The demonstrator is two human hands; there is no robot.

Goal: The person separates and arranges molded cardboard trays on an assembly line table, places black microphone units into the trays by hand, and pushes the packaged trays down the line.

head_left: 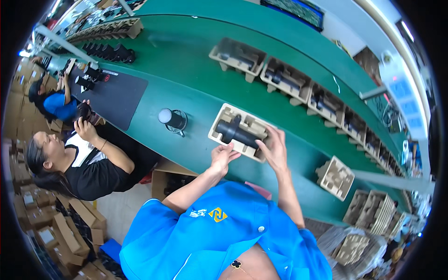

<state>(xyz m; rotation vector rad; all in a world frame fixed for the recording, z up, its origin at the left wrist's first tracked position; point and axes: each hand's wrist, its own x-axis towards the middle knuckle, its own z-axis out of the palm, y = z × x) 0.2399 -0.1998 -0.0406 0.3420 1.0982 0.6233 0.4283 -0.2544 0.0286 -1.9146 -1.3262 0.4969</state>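
Note:
On the green workbench in front of me lies a beige molded-pulp tray point(227, 109) with shaped hollows. A black tubular part point(240, 133) with a wider, rounded end lies lengthwise in it. My left hand point(224, 157) grips the tray's near edge, its thumb up at the rim beside the black part. My right hand point(276, 148) grips the tray's right end, fingers along the outside and thumb at the narrow end of the part. To the left stands a dark cylindrical device point(171, 121) with a light grey top, untouched.
Pulp trays holding black parts point(238, 58) line the bench's far side. A tilted pulp tray point(336, 177) and stacked trays point(373, 212) are at the right. A co-worker point(88, 158) handles a black device on the left, near a dark mat point(119, 95). An open carton point(161, 179) stands below the bench.

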